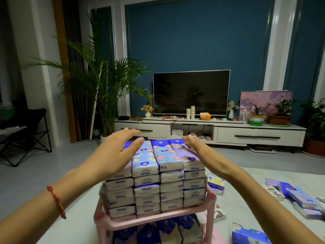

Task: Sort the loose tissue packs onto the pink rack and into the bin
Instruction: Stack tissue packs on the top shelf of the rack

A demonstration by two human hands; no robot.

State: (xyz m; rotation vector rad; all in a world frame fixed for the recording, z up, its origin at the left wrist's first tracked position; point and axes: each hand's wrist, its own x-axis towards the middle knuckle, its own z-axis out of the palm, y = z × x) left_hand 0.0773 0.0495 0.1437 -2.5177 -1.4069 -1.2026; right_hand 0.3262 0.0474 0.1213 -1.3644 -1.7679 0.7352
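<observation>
The left hand (pixel 121 150), spread flat, and right hand (pixel 190 140), fingers straight, bracket the tissue pack stack (pixel 154 182) atop the pink rack (pixel 158 220). Loose packs (pixel 299 196) lie on the floor nearby.

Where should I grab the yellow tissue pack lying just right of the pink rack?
Probably pinch the yellow pack across its long edges, coming from above and the right: it lies atop another pack, and the pink rack blocks its left.

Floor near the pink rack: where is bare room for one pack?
Bare floor lies left of the pink rack, and between it and the TV cabinet. Right of the rack is crowded with loose packs; the stack on top is full.
</observation>
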